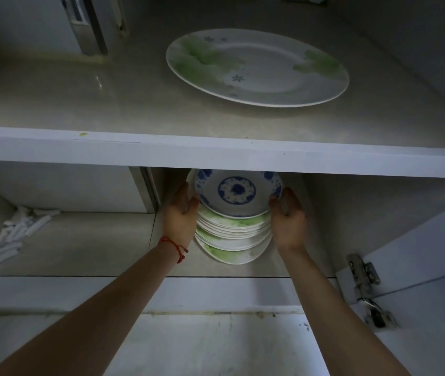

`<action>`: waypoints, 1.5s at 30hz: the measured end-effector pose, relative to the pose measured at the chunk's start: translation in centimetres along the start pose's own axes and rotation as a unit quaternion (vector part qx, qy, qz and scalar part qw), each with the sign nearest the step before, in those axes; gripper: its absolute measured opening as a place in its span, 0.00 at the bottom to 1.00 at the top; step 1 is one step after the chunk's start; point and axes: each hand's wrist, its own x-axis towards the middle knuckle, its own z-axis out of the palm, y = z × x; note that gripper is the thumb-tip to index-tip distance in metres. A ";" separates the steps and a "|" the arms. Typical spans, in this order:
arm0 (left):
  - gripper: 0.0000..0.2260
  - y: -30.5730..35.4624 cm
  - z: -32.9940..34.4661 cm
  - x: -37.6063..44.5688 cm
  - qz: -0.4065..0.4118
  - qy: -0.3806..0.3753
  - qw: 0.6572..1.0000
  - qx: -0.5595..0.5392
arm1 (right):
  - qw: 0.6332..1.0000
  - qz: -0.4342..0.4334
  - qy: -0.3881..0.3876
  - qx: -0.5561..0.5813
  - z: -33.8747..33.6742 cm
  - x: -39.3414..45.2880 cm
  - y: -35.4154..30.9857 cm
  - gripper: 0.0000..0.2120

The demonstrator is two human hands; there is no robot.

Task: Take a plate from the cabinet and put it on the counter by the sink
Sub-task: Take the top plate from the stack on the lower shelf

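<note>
1. I see both arms reaching up into the open cabinet (243, 156), to its lower shelf (80, 240).
2. The left hand (180, 215) clamps the left rim of the blue-patterned plate (237, 192); a red string bracelet (173, 245) sits on that wrist.
3. The right hand (287, 215) clamps the plate's right rim, fingers curled over the edge.
4. The blue-patterned plate is topmost on a stack of green-and-white plates (232, 234), near the middle of the lower shelf, tilted toward me; whether it has left the stack I cannot tell.
5. A large oval platter (256, 67) lies flat on the upper shelf, toward its right side.
6. White sticks (15, 237) lie piled at the lower shelf's left edge.
7. A metal hinge (363, 270) sits at the cabinet's right wall.
</note>
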 end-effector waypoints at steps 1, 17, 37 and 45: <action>0.17 -0.2 0.3 0.0 0.003 0.000 1.000 -0.011 | 1.000 0.007 0.003 0.010 0.1 0.1 0.1 0.13; 0.19 0.3 1.6 -0.5 0.021 0.023 0.999 -0.019 | 0.997 -0.006 0.008 0.071 0.9 -0.7 0.6 0.16; 0.14 2.1 -1.0 -5.5 0.008 0.022 0.992 -0.126 | 0.992 -0.020 -0.013 0.120 -1.7 -5.9 -0.2 0.16; 0.17 1.5 -2.3 -6.4 -0.028 -0.004 0.989 -0.147 | 0.989 -0.044 -0.036 0.137 -2.3 -7.4 0.5 0.15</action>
